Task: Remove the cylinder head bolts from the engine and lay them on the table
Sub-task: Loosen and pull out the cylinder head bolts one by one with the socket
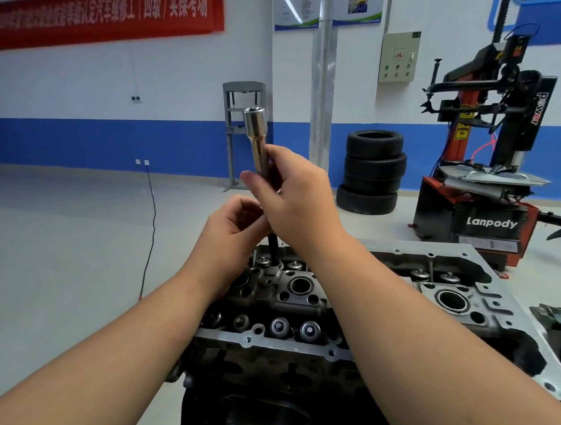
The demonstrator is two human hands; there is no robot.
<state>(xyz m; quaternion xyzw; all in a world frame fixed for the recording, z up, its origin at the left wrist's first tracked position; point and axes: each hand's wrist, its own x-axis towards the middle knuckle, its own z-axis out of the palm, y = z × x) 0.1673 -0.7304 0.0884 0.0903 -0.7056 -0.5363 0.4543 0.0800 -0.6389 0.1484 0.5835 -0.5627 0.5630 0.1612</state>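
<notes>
Here, your right hand (287,193) pinches a long chrome socket (256,135), its wide mouth pointing up and away from you. Your left hand (235,232) sits just below it, fingers curled around a dark bolt (274,244) whose shank hangs down above the cylinder head (300,299). The bolt's top is buried between both hands; you cannot tell whether it still sits in the socket.

Around: the head's valve springs and plug wells lie under your forearms, which cross over most of its near side. A dark metal part (558,321) sits at the right edge, cut off. Behind stand a stack of tyres (372,172), a red tyre changer (485,179) and a grey press frame (241,128) against the blue-banded wall (80,141). A black cable (151,230) trails across the floor at left.

Room: open grey floor (58,231) lies to the left of the engine; the right side is crowded by the tyre changer.

Hidden: no table surface can be made out. Red and yellow shapes at bottom left are cropped and unreadable.
</notes>
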